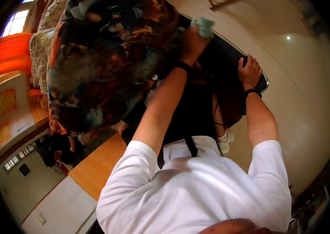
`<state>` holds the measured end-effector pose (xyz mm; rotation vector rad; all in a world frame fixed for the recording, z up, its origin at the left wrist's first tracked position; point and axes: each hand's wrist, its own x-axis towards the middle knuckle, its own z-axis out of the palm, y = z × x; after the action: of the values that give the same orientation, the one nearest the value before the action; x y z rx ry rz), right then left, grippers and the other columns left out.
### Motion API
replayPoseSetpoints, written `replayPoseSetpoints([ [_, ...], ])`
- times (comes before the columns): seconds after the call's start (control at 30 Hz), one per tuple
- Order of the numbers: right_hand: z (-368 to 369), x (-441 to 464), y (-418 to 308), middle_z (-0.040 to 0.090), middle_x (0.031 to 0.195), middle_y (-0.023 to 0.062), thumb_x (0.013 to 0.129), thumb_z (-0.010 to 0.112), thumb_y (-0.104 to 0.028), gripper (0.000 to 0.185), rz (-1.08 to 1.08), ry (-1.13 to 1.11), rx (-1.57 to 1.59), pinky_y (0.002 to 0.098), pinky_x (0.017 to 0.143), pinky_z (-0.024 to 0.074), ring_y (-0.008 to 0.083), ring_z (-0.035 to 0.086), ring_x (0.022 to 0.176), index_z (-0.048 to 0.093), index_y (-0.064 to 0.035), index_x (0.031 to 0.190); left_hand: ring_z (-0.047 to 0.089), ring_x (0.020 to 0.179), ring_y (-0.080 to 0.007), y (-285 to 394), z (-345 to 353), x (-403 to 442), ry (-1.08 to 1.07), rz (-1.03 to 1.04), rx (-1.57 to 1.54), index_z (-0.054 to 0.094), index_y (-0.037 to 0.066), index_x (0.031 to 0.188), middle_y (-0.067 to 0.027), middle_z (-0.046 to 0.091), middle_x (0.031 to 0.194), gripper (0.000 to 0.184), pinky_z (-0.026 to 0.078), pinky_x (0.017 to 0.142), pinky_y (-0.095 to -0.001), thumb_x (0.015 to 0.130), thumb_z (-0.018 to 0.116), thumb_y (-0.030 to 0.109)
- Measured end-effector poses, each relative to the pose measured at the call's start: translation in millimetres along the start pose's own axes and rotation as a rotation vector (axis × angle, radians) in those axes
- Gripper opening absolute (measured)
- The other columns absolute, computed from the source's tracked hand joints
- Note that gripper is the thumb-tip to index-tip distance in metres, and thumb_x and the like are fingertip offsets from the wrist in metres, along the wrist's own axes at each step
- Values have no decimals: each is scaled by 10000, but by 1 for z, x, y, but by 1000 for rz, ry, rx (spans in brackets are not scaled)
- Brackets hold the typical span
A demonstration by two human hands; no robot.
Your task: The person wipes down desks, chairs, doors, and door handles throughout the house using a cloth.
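Item: green cloth (205, 27), top centre; my left hand (194, 43) pinches it over the black panel (227, 52). Item: my right hand (249, 71), fingers curled at the panel's right end; I cannot tell how firmly. Shifting the cloth likely calls for clearance from patterned fabric (106, 58). Left fingertips: blurred.

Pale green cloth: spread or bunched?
Bunched: the pale green cloth is crumpled in the left hand, its edges irregular, with no flat spread showing.
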<state>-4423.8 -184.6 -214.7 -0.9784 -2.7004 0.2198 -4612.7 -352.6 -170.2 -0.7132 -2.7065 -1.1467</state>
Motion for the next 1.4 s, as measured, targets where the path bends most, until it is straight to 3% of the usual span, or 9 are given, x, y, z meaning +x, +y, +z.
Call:
replayPoseSetpoints([
  [0.33, 6, 1, 3, 634, 1147, 72, 922, 441, -456, 419, -22, 20, 5, 440, 975, 377, 281, 576, 1103, 601, -150, 1160, 650, 852, -388, -4, 29, -14, -33, -10, -75, 647, 37, 1000, -192, 677, 909, 532, 538, 751, -441, 608, 840, 340],
  [0.57, 2, -1, 3, 638, 1132, 72, 920, 516, -408, 345, -78, 9, -71, 428, 925, 411, 267, 589, 1082, 601, -151, 1134, 589, 985, -356, 54, 47, -56, -355, 8, 60, 657, 69, 1009, -121, 639, 1049, 525, 506, 821, -464, 650, 785, 431],
  [0.7, 1, 0, 1, 640, 1122, 77, 924, 499, -416, 365, -24, -3, -48, 434, 934, 403, 271, 587, 1079, 602, -145, 1145, 563, 1039, -340, 46, 29, -21, -331, 235, 379, 544, 99, 1255, -133, 614, 1064, 753, 530, 786, -463, 633, 783, 450],
  [0.8, -3, -1, -1, 637, 1130, 85, 918, 476, -433, 405, -8, -2, 25, 438, 977, 375, 278, 580, 1084, 609, -133, 1155, 607, 954, -347, -5, 21, 25, -173, 171, 468, 606, 63, 1141, -183, 644, 986, 608, 530, 758, -472, 709, 750, 467],
  [0.83, 0, -5, -1, 637, 1130, 85, 918, 476, -433, 405, 12, -5, 20, 438, 977, 375, 278, 580, 1084, 609, -133, 1155, 633, 906, -343, -57, 48, 40, 53, 328, 460, 648, 64, 1038, -168, 668, 944, 517, 534, 742, -467, 734, 724, 475],
  [0.9, 5, 0, 4, 637, 1134, 86, 908, 475, -440, 414, -8, 13, -3, 436, 984, 370, 281, 578, 1084, 614, -133, 1149, 666, 858, -360, -55, 22, 66, -41, 365, 243, 709, 44, 898, -193, 691, 887, 480, 537, 762, -444, 747, 699, 500],
  [1.17, -4, 3, -3, 638, 1125, 84, 890, 490, -429, 380, -31, 43, 15, 448, 944, 392, 282, 585, 1059, 631, -139, 1091, 631, 1019, -355, 16, 56, 29, -343, -140, 382, 677, 45, 1031, -180, 670, 1032, 544, 495, 864, -510, 719, 713, 489],
  [1.23, -22, 10, -12, 625, 1166, 80, 938, 444, -425, 416, 86, -281, -2, 435, 994, 361, 279, 559, 1123, 584, -141, 1207, 596, 1067, -349, 43, 66, 6, -470, -55, 416, 642, 64, 1100, -176, 659, 1062, 579, 404, 922, -593, 728, 666, 508],
  [1.4, 2, -4, 1, 610, 1166, 98, 937, 452, -411, 387, -72, -66, -70, 468, 935, 394, 307, 566, 1084, 573, -109, 1146, 562, 1101, -355, 76, 67, -45, -463, 10, 178, 605, 94, 1157, -155, 653, 1073, 577, 380, 917, -591, 697, 698, 429],
])
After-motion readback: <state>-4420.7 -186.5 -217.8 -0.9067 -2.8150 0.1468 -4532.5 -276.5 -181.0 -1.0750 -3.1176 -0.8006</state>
